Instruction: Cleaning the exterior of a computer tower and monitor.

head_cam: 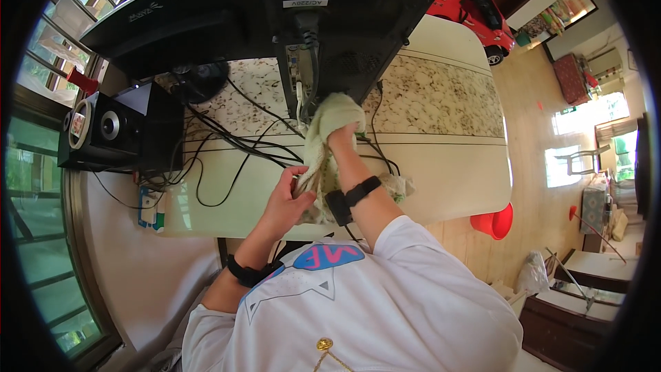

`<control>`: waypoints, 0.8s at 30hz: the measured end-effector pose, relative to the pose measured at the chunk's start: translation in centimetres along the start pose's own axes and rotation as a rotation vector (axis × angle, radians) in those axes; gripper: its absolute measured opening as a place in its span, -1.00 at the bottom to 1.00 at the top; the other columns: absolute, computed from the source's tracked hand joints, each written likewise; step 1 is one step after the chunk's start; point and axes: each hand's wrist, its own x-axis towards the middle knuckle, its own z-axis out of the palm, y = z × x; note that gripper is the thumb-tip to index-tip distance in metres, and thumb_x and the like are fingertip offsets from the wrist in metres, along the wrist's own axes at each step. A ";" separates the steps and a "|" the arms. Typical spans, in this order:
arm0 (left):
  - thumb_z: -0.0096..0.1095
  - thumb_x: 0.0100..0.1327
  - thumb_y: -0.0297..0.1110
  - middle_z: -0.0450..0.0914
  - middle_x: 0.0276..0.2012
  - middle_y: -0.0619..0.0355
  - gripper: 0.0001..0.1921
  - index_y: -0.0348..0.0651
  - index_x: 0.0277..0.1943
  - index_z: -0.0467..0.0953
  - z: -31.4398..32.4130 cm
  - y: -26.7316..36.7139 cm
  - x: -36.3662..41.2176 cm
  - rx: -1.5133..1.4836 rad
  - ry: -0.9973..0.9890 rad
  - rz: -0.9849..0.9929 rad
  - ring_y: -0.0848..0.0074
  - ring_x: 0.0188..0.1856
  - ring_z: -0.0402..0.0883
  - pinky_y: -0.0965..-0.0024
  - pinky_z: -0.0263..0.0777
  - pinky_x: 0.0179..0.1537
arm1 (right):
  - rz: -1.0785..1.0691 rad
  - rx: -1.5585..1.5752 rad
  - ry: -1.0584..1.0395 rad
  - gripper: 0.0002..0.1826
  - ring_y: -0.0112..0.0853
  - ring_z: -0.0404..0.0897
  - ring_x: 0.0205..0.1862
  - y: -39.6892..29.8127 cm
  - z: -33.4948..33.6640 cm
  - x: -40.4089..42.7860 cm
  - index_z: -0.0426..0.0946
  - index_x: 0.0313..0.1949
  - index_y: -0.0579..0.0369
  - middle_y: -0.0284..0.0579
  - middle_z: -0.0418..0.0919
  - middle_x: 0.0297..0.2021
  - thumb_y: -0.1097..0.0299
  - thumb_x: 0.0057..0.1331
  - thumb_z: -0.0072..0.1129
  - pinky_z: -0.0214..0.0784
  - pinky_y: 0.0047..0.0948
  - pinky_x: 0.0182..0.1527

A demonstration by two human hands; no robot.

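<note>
A pale green towel (334,113) is bunched over my right hand (347,134), against the lower rear of a black computer tower (356,26). Its fingers are mostly hidden in the cloth. My left hand (289,199) pinches a hanging fold of the same towel, lower and to the left. Black cables (242,139) run from the left and pass behind the towel. A white-plugged cable (299,95) and a thick power cord (310,36) are attached to the tower's back. Another crumpled cloth (400,186) lies on the table beside my right forearm.
The marble-patterned table (439,98) also holds a monitor (181,20), seen from behind, and black speakers (111,126) at the left. A blue-and-white item (150,209) is at the table's left edge. Beyond the right edge are a red bucket (493,221) and a red toy car (477,18).
</note>
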 end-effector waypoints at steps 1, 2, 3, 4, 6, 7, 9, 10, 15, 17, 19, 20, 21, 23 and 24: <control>0.13 0.13 -0.47 0.39 -0.34 0.21 -0.56 -0.17 0.08 0.22 -0.1 -0.2 0.0 0.002 0.005 0.005 0.68 -0.42 0.34 0.60 0.26 -0.47 | -0.079 0.003 -0.045 -0.78 -0.24 0.49 -0.26 0.7 -0.8 0.1 0.52 -0.46 0.09 -0.16 0.53 -0.35 0.24 0.15 -0.03 0.33 -0.37 -0.26; 0.12 0.12 -0.47 0.39 -0.35 0.21 -0.55 -0.17 0.09 0.21 -0.3 -0.7 0.1 0.002 0.005 0.006 0.68 -0.42 0.34 0.61 0.26 -0.47 | -0.164 0.024 -0.074 -0.78 -0.22 0.51 -0.28 1.3 -1.3 0.0 0.54 -0.48 0.10 -0.15 0.55 -0.36 0.27 0.14 -0.03 0.36 -0.33 -0.28; 0.12 0.12 -0.47 0.39 -0.35 0.22 -0.55 -0.16 0.09 0.21 -0.2 -0.9 0.2 0.003 -0.002 0.011 0.68 -0.42 0.33 0.61 0.25 -0.48 | -0.236 0.051 -0.090 -0.78 -0.21 0.53 -0.29 2.0 -1.4 -0.1 0.57 -0.49 0.11 -0.14 0.57 -0.38 0.29 0.13 -0.04 0.38 -0.30 -0.30; 0.12 0.12 -0.48 0.42 -0.31 0.19 -0.54 -0.18 0.09 0.20 -0.2 -0.4 0.0 0.005 -0.013 -0.038 0.66 -0.37 0.36 0.60 0.29 -0.41 | -0.306 0.085 -0.093 -0.77 -0.19 0.55 -0.31 2.2 -1.6 0.0 0.59 -0.50 0.12 -0.13 0.59 -0.40 0.32 0.12 -0.04 0.40 -0.27 -0.32; 0.11 0.12 -0.49 0.43 -0.28 0.18 -0.54 -0.20 0.09 0.19 -0.1 -1.7 0.4 -0.024 -0.003 -0.013 0.64 -0.34 0.38 0.58 0.31 -0.36 | -0.219 0.033 -0.061 -0.77 -0.18 0.55 -0.29 0.3 0.0 -0.4 0.59 -0.46 0.12 -0.10 0.59 -0.37 0.32 0.12 -0.05 0.39 -0.28 -0.30; 0.11 0.12 -0.50 0.44 -0.25 0.16 -0.54 -0.22 0.09 0.19 0.2 -2.0 0.8 -0.054 -0.004 -0.001 0.62 -0.31 0.39 0.57 0.33 -0.32 | -0.122 -0.019 -0.042 -0.77 -0.18 0.54 -0.26 0.3 1.5 -0.5 0.59 -0.42 0.12 -0.07 0.59 -0.34 0.31 0.12 -0.05 0.37 -0.28 -0.28; 0.12 0.09 -0.52 0.45 -0.19 0.11 -0.48 -0.23 0.12 0.13 0.7 -1.4 1.2 -0.064 -0.027 -0.016 0.56 -0.25 0.42 0.52 0.35 -0.24 | 0.003 0.212 0.136 -0.75 -0.18 0.54 -0.24 0.9 5.2 -0.6 0.58 -0.35 0.12 -0.03 0.58 -0.31 0.31 0.15 -0.08 0.34 -0.27 -0.27; 0.15 0.08 -0.53 0.45 -0.20 0.10 -0.44 -0.21 0.14 0.10 0.9 -1.4 1.2 -0.016 -0.025 -0.001 0.54 -0.23 0.43 0.51 0.36 -0.22 | 0.002 0.266 0.249 -0.75 -0.20 0.54 -0.24 1.1 5.8 -0.7 0.57 -0.32 0.13 -0.02 0.57 -0.29 0.32 0.18 -0.10 0.34 -0.28 -0.26; 0.22 -0.06 -0.59 0.38 -0.12 -0.17 -0.32 -0.22 0.14 0.06 -1.4 -3.0 1.4 0.709 0.225 0.361 0.04 -0.07 0.40 0.20 0.33 -0.08 | -0.051 0.350 0.258 -0.78 -0.31 0.53 -0.29 1.2 -0.7 -1.4 0.54 -0.34 0.12 -0.08 0.57 -0.32 0.38 0.22 -0.14 0.33 -0.36 -0.30; 0.17 -0.12 -0.64 0.36 -0.22 -0.17 -0.53 -0.25 -0.08 0.23 -3.2 -4.5 2.6 0.914 0.458 0.641 -0.05 -0.17 0.34 0.12 0.29 -0.19 | 0.102 0.325 -0.089 -0.79 -0.44 0.50 -0.35 1.6 -1.9 -0.9 0.51 -0.39 0.08 -0.18 0.56 -0.37 0.42 0.25 -0.17 0.32 -0.43 -0.33; 0.18 -0.12 -0.64 0.35 -0.28 -0.09 -0.67 -0.27 -0.25 0.28 -3.8 -2.7 2.2 0.865 0.642 0.719 0.08 -0.25 0.34 0.23 0.29 -0.30 | 0.266 0.779 0.054 -0.83 -0.45 0.46 -0.25 4.1 0.5 -2.5 0.45 -0.25 0.07 -0.21 0.51 -0.27 0.40 0.30 -0.16 0.30 -0.44 -0.22; 0.18 -0.12 -0.64 0.35 -0.28 -0.09 -0.67 -0.27 -0.25 0.28 -3.6 -0.9 1.5 0.865 0.651 0.730 0.08 -0.25 0.34 0.23 0.29 -0.30 | 0.316 1.089 0.092 -0.74 -0.40 0.45 -0.09 5.3 0.2 -3.8 0.41 -0.04 0.10 -0.15 0.48 -0.12 0.36 0.32 -0.16 0.30 -0.43 -0.09; 0.20 -0.10 -0.63 0.35 -0.36 -0.04 -0.74 -0.28 -0.34 0.28 -3.2 1.5 0.6 0.831 0.777 0.842 0.20 -0.34 0.34 0.31 0.27 -0.36 | 0.180 0.876 0.078 -0.63 -0.34 0.37 0.06 6.5 -2.5 -5.3 0.26 0.13 0.07 -0.12 0.37 0.03 0.34 0.35 -0.20 0.25 -0.40 0.03; 0.22 -0.09 -0.61 0.35 -0.44 0.00 -0.78 -0.28 -0.43 0.27 -1.5 5.6 -0.5 0.779 0.890 0.969 0.33 -0.42 0.34 0.39 0.25 -0.43 | 0.114 0.986 0.175 -0.56 -0.35 0.33 0.11 10.1 -3.0 -6.2 0.18 0.18 0.09 -0.16 0.31 0.10 0.28 0.34 -0.13 0.19 -0.38 0.12; 0.21 -0.03 -0.60 0.36 -0.49 0.08 -0.80 -0.28 -0.48 0.27 -1.1 7.4 -1.1 0.689 0.855 0.817 0.46 -0.46 0.33 0.43 0.24 -0.45 | 0.083 1.307 0.258 -0.57 -0.35 0.33 0.10 11.1 -3.7 -6.5 0.18 0.17 0.10 -0.16 0.32 0.09 0.29 0.34 -0.12 0.20 -0.38 0.12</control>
